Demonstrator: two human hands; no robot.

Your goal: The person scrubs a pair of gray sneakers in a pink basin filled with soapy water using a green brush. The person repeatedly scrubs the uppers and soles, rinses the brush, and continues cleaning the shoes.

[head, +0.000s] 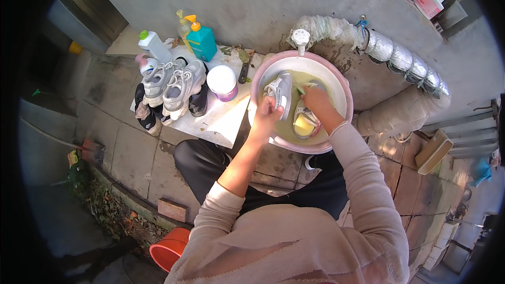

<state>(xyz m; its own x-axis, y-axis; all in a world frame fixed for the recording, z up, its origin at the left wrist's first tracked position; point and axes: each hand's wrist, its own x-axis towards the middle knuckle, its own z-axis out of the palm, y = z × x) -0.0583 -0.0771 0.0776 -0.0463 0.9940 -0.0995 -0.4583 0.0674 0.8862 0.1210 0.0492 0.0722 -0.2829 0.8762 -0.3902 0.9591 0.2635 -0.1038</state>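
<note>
A pink-rimmed basin point(344, 83) of cloudy greenish water stands before me under a white tap point(301, 39). My left hand point(268, 115) grips a grey and white sneaker point(282, 86) by its near end at the basin's left side. In my right hand point(315, 98), fingers closed, is a small green object point(301, 90), probably part of a brush; the rest is hidden by the hand. Just beneath that hand lies a second sneaker point(303, 124) in the water, its inside yellow near the heel.
On the white slab point(221, 124) at left are grey sneakers point(183, 86), dark shoes, a white tub point(222, 83), a teal pump bottle point(201, 43), a white bottle point(154, 45) and a dark-handled tool point(244, 71). A wrapped pipe point(390, 53) runs right of the basin. An orange bucket point(169, 246) stands lower left.
</note>
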